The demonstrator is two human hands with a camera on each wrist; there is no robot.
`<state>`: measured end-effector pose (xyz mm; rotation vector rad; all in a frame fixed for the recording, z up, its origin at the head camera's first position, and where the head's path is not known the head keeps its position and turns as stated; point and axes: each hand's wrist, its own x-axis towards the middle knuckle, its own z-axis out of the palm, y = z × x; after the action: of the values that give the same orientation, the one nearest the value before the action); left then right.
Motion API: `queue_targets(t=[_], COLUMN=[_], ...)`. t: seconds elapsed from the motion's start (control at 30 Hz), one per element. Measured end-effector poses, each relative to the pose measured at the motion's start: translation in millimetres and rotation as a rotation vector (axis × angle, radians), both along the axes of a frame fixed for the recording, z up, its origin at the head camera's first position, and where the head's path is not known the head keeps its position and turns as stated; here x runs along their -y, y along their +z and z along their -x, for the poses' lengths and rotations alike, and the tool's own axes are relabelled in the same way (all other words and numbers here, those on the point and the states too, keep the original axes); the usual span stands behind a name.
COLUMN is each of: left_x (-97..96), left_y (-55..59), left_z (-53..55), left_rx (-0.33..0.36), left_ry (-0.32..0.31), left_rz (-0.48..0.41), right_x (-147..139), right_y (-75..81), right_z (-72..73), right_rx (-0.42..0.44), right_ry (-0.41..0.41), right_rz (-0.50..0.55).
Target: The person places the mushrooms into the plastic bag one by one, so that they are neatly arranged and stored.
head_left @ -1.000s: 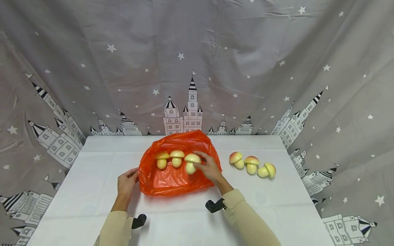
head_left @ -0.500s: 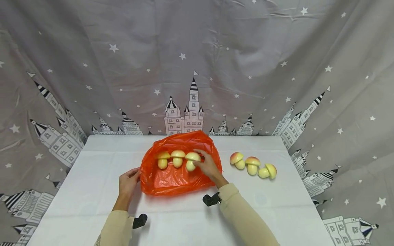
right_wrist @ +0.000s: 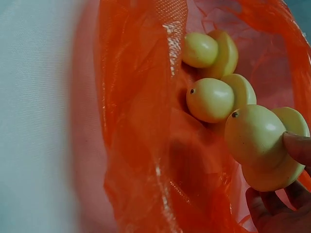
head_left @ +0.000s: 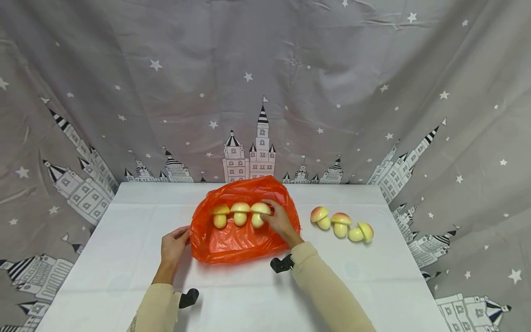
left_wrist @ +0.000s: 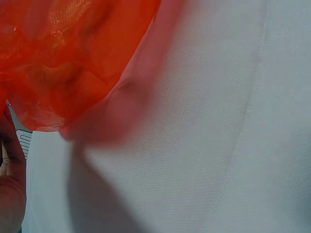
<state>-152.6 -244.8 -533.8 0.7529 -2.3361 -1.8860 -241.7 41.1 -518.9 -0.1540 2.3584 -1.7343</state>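
A red plastic bag (head_left: 232, 240) lies spread wide on the white table, its mouth facing up. My left hand (head_left: 174, 246) is at the bag's left edge with its fingertips on the plastic; in the left wrist view only part of that hand (left_wrist: 10, 170) shows. Inside the bag, my right hand (head_left: 280, 221) holds a yellow toy mushroom (head_left: 257, 220) by its cap, thumb on one side and fingers beneath, as the right wrist view shows. Two more toy mushrooms, a middle mushroom (head_left: 239, 213) and a left mushroom (head_left: 220, 217), lie beside it in a row.
Right of the bag, on the white table (head_left: 232, 304), lie a pink-capped mushroom (head_left: 320, 217), a second mushroom (head_left: 341, 224) and a tipped mushroom (head_left: 361, 232). A grey curtain (head_left: 315, 83) printed with castles and stars hangs behind and at both sides.
My right hand has moved the held mushroom slightly up and away, into line with the other two in the bag. The left hand stays at the bag's edge.
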Motion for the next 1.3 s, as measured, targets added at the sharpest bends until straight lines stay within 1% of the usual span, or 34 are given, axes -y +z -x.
queue_targets(t=[0.17,0.37,0.53,0.6,0.83,1.0,1.07,1.2,1.3], left_x=[-1.3,-2.3,-2.6,-2.7,-2.7,-1.5,-1.6,-1.3,-1.1], left_y=[-0.6,-3.5,-5.2,-5.4,-6.4,-6.7,-6.6,-6.4,-6.0], left_z=[0.3,1.8,2.2,2.0,2.0,1.8,1.9,2.2,2.1], left_rx=[0.001,0.014,0.014,0.004,-0.008,0.011,0.013,0.014,0.016], left_ry=[-0.007,-0.013,-0.005,0.001,-0.007,-0.014,-0.017,-0.016,-0.01], left_rz=[0.001,0.003,0.0,-0.005,-0.012,0.02,0.03,0.022,0.021], right_x=[3,4,3,3,3,7,8,10,12], right_y=[-1.2,-5.9,-8.8,-9.7,-16.7,-15.0,-13.5,-13.1,-14.5], right_z=[4.4,9.9,15.1,17.2,22.4,25.1,25.8,27.8,29.8], right_rx=[0.008,0.02,0.036,0.032,0.031,0.012,0.019,0.034,0.025], right_ry=[-0.019,-0.075,-0.107,-0.109,-0.141,-0.114,-0.107,-0.114,-0.109], right_rz=[0.002,0.014,0.042,0.056,-0.007,-0.07,-0.091,-0.129,-0.141])
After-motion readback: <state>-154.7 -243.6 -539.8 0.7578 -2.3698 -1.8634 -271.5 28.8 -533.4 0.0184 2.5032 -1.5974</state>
